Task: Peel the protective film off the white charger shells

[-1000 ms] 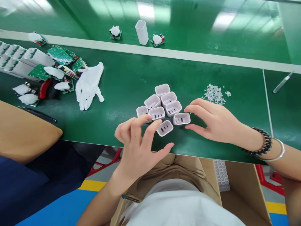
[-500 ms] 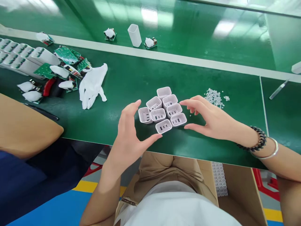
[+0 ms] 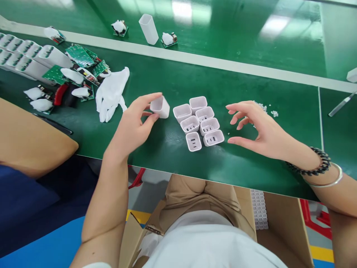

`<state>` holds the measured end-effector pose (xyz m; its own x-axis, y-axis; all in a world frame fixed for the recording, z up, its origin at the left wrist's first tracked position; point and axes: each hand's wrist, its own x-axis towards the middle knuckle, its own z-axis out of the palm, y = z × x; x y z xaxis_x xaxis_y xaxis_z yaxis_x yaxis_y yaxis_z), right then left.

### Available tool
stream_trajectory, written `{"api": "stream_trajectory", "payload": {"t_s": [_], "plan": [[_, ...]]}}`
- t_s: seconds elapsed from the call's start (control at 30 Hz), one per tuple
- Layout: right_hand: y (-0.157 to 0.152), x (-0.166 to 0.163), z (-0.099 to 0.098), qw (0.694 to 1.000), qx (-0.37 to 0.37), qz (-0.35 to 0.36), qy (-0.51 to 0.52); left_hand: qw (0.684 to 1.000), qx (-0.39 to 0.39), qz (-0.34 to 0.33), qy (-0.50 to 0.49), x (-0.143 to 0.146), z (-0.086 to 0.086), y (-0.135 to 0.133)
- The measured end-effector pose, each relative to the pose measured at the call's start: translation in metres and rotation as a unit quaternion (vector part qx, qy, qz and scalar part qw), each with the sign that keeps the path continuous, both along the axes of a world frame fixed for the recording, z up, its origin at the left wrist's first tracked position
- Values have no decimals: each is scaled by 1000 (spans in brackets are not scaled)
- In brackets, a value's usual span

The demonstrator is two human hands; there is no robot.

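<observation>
My left hand (image 3: 136,123) grips a white plastic charger housing (image 3: 164,108) between thumb and fingers, its open end tilted toward the hand. To its right several more white housings (image 3: 209,126) stand clustered on the green table, open ends up, with slots visible in the bottoms of most of them. My right hand (image 3: 251,124) hovers right of the cluster, fingers spread and curved, touching none of the housings. Small clear pellets (image 3: 275,113) lie beyond it, partly hidden behind the fingers.
A white glove (image 3: 113,93) lies left, beside circuit boards (image 3: 79,56) and rows of filled housings (image 3: 29,65). At the back stand another housing (image 3: 149,29) and two small boards (image 3: 169,39). Tweezers (image 3: 341,105) lie far right. A co-worker's sleeve (image 3: 28,208) is at left.
My left hand has taken one housing from the cluster's left side and moved it left and away from me. The front housing has turned. My right hand has drawn back rightward.
</observation>
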<state>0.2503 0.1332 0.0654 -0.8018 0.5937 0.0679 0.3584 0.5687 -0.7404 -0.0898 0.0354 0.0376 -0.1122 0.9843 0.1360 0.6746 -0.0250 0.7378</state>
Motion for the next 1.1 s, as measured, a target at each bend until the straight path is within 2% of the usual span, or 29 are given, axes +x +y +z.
{"api": "stream_trajectory", "payload": {"t_s": [0.13, 0.23, 0.33, 0.43, 0.53, 0.6, 0.67, 0.7, 0.77, 0.87, 0.97, 1.1], "plan": [[2, 2, -3, 1000, -17, -5, -5, 986, -66, -142, -61, -10, 7, 44], [4, 4, -5, 999, -31, -21, -9, 969, -98, -184, -133, -7, 7, 58], [7, 6, -6, 998, -43, -36, -7, 960, -106, -205, -159, -3, 1, 57], [9, 6, -6, 998, -46, -39, 2, 966, -83, -203, -135, -4, 0, 46], [11, 7, -5, 998, -42, -40, 19, 986, 26, -156, -57, 4, 9, 23], [13, 8, -5, 998, -41, -48, 26, 982, 106, -154, 36, 20, 17, 2], [15, 9, -7, 997, -46, -58, 28, 965, 136, -168, 151, 43, 23, -21], [16, 9, -7, 996, -51, -62, 30, 958, 137, -153, 202, 56, 23, -31], [17, 10, -9, 996, -55, -66, 38, 947, 149, -81, 272, 79, 17, -47], [17, 10, -12, 994, -52, -77, 56, 941, 179, -12, 286, 102, 3, -58], [17, 9, -15, 990, -48, -103, 85, 953, 172, -43, 245, 104, -5, -60], [19, 8, -20, 981, -58, -144, 112, 958, 149, -83, 232, 93, -3, -58]]}}
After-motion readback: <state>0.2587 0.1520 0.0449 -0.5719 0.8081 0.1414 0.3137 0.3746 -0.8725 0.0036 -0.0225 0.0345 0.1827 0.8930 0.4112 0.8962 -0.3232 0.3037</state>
